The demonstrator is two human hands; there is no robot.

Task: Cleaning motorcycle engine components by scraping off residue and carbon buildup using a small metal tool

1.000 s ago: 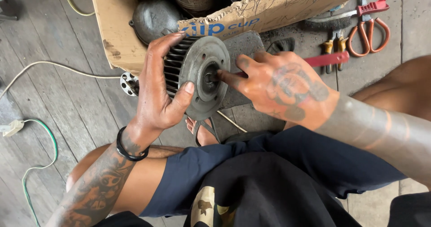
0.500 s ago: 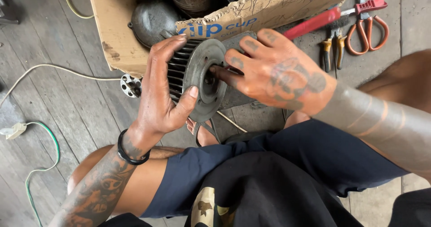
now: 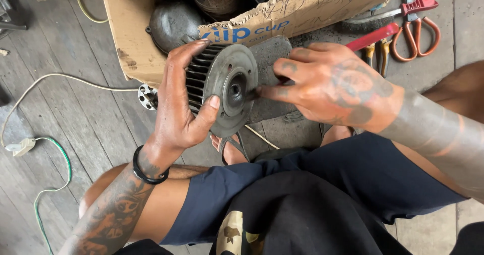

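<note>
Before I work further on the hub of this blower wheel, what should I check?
1. Left hand grips the blower wheel firmly: ok.
2. Right hand fingertips at the centre hub: ok.
3. Tool in right hand seated in hub: cannot tell, hidden.
4. Foot out from under the wheel: not ok.
5. Red-handled screwdriver and orange-handled scissors close by: ok.

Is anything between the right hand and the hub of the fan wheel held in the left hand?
Nothing visible. The right hand has its fingertips at the hub of the fan wheel, which the left hand grips by its rim.
</note>
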